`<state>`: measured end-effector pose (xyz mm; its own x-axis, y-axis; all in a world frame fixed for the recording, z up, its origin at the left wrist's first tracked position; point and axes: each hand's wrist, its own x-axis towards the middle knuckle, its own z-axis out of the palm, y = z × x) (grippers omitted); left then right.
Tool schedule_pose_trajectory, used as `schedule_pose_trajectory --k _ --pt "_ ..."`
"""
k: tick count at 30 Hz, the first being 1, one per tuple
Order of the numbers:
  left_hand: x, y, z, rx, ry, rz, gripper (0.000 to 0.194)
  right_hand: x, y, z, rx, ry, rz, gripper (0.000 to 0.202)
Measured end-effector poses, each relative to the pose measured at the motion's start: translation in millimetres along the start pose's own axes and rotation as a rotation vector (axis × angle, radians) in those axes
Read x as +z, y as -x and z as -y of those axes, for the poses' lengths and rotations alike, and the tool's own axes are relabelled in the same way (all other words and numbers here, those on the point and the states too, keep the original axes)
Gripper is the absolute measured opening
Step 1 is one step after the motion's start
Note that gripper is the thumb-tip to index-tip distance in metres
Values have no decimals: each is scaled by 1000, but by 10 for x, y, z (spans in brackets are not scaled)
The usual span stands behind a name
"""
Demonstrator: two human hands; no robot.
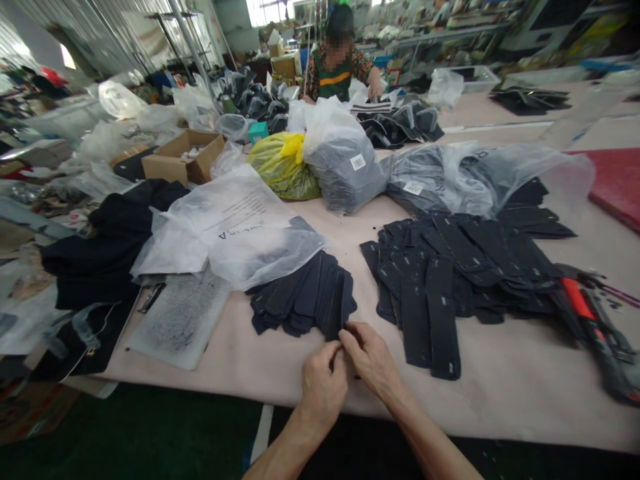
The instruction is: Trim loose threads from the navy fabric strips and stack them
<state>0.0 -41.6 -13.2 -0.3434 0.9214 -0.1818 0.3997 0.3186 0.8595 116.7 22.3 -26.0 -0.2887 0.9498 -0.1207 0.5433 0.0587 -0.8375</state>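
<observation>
My left hand (pixel 324 377) and my right hand (pixel 371 357) meet near the table's front edge, fingers curled and thumbs close together. Both are closed in a pinch at the near end of a dark fabric strip (pixel 336 319); the gripped part is mostly hidden by my fingers. Just beyond them, a fanned stack of dark strips (pixel 295 300) lies partly under a clear printed plastic bag (pixel 245 233). To the right of my hands spreads a larger loose pile of dark strips (pixel 465 260), with small pale marks near the ends of some.
A translucent board (pixel 177 320) with dark smudges lies left. Red-and-black handled tools (pixel 590 320) rest at the right edge. Filled plastic bags (pixel 345 157), a yellow bag (pixel 283 163) and an open cardboard box (pixel 185 157) stand farther back. Another person (pixel 337 70) works across the table.
</observation>
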Motion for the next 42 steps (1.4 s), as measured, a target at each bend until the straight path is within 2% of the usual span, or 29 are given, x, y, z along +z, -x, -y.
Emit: schedule_pose_trajectory --k 2,4,8,13,16,19,22,24,27,29,31,32,33,35,39,42 --pt "71 44 -41 45 69 86 28 -30 21 -18 29 -20 9 30" --pt "137 61 -39 24 99 154 28 -51 33 -68 73 -59 16 27" --pt "180 11 31 -63 55 92 31 -61 68 -178 226 -374 62 24" --pt "54 -122 3 -96 95 4 26 -86 166 -202 371 -710 105 35" --pt "1 -184 -56 -216 216 3 31 -129 230 -167 391 -787 154 42" --pt "-3 -207 -90 -337 385 60 37 -158 283 -114 372 -819 209 43" --pt "-13 -205 -100 -338 397 111 41 -193 293 -84 351 -816 219 41" --pt "-47 -204 -98 -260 281 88 40 -271 257 -107 334 -770 142 40" --pt "-121 -204 -74 -119 -8 -58 28 -516 147 -212 295 -559 -151 40" --pt "-155 -199 -40 -78 -192 -135 22 -716 68 -295 232 -243 -432 46" --pt "-157 -186 2 -73 -317 -140 20 -852 14 -346 108 121 -672 52" --pt "-146 -179 23 -74 -351 -127 20 -872 1 -351 34 251 -737 52" --pt "-128 -173 42 -77 -369 -117 19 -853 -4 -341 -29 313 -743 49" --pt "-83 -169 75 -88 -366 -103 18 -704 4 -281 -64 260 -603 38" --pt "-17 -198 118 -114 -263 -61 16 -213 24 -108 98 23 -175 27" --pt "5 -222 121 -137 -127 -14 22 9 18 -38 152 -9 -87 29"
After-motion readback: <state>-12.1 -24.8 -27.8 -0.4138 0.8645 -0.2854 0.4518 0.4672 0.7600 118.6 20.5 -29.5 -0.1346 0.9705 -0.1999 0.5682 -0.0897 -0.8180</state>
